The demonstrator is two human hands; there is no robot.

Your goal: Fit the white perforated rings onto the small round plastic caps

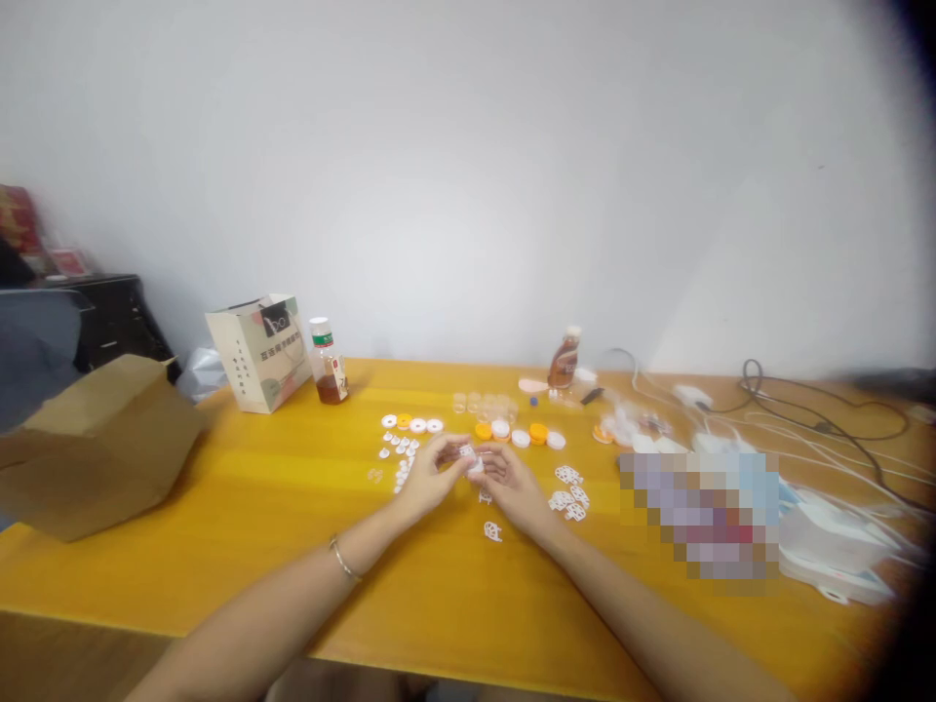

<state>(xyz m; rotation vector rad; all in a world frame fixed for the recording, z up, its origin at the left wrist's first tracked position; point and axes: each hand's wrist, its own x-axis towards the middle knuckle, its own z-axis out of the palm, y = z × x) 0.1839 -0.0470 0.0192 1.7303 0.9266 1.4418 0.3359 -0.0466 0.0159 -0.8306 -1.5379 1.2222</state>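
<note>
Your left hand point(431, 473) and right hand point(512, 478) meet at the middle of the yellow surface point(241, 526), fingertips of both pinched together on one small white plastic piece point(472, 460) held just above the wood; its exact form is too small to make out. Judge it as very light, stiff and thin, probably smooth enough to slip or flick away if you squeeze off-centre, so take it by its outer edges with the pads of thumb and forefinger and keep the pressure modest, since a thin moulded part may well snap if bent. From that piece, more flat white cut-outs point(570, 492) lie loose at 4 o'clock, just beside your right hand, and one single white cut-out point(492, 531) sits at 6 o'clock between your forearms. A scatter of tiny white bits point(399, 453) lies at 9 o'clock near your left hand, with a row of white rings point(413, 424) at 10 o'clock. Orange and white caps point(516, 432) sit at 1 o'clock, clear little cups point(483, 402) behind them. Farther off, a tea bottle point(328, 363) and a paper bag point(259, 353) stand at 10 o'clock, and white cables point(738, 424) trail at 3 o'clock
</note>
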